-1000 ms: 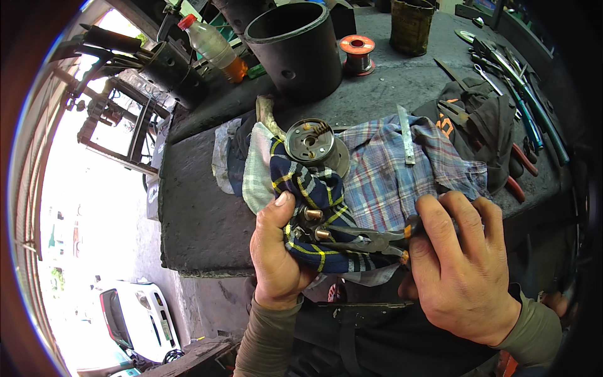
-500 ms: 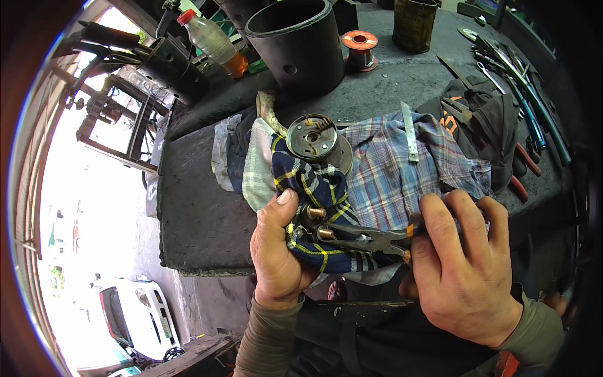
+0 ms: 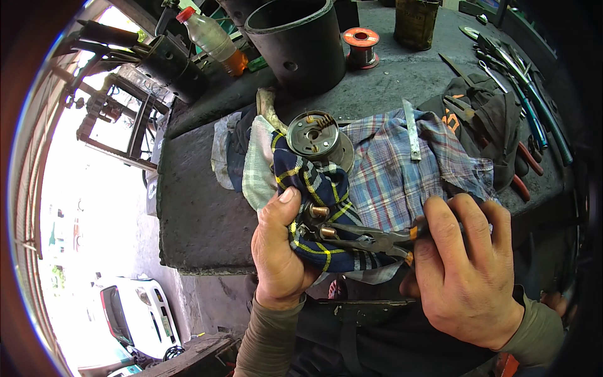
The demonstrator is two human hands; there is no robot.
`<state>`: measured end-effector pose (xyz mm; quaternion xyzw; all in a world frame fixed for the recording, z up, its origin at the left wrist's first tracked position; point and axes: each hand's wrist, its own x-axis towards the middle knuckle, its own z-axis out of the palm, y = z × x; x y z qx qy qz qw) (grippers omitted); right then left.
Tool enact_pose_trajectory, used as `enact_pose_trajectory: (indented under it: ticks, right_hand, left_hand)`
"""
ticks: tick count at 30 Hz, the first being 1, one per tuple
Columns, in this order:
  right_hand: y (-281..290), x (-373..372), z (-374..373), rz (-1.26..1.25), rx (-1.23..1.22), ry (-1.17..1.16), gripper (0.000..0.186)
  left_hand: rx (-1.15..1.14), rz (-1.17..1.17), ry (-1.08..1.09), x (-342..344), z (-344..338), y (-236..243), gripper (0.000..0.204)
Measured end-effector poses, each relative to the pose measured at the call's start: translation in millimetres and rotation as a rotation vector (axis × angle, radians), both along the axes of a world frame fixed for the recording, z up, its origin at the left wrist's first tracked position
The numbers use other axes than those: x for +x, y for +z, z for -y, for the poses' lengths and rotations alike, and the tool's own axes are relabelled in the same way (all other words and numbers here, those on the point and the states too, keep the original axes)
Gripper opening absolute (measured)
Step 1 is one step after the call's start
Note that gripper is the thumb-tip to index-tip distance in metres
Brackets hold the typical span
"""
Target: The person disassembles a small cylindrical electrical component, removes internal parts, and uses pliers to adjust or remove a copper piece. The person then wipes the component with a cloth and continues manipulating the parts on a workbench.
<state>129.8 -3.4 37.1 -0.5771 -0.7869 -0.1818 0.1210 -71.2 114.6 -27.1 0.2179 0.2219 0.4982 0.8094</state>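
— Hands first: left hand (image 3: 279, 251) is closed around a bunched navy-and-yellow plaid cloth (image 3: 317, 188), thumb up along its side, with two small brass fittings (image 3: 319, 211) poking out of the folds. Right hand (image 3: 468, 270) is wrapped tight round the orange grips of the pliers (image 3: 364, 239); their tips sit right at the lower fitting.

— Where does the bundle sit?

— Off the bench edge (image 3: 207, 232), above the lap, with nothing under it. A slip would likely send a fitting to the ground below.

— Likeliest fault?

— Pliers skidding off the brass, I'd judge. The tips point toward the left palm and fingers, so a slip could nick the hand. Too hard a squeeze could also mar the soft metal.

— Anything else close?

— Round metal part (image 3: 314, 137) rests on the same cloth, farther up on the bench. A tug on the cloth could tip or roll it. Beside it lies a lighter checked shirt (image 3: 402, 182) with a flat metal strip (image 3: 411, 132) on top.

— Farther out?

— Black cylinder (image 3: 295, 38), copper wire spool (image 3: 361, 45), capped bottle (image 3: 210, 39), and hand tools (image 3: 527, 94) at the right edge. All well apart from the hands.
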Motion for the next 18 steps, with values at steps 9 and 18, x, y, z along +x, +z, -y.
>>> enact_pose_trajectory:
  ticks: [9,18]
  right_hand:
    - [-2.6,2.9,-2.7,0.059,-0.011,0.034,0.036]
    - [0.8,4.0,-1.8,-0.044,-0.145,0.047,0.035]
  left_hand:
    - [0.029,-0.139,0.049,1.6,2.5,4.3,0.038]
    - [0.137,-0.443,0.063,3.3,7.3,11.2,0.046]
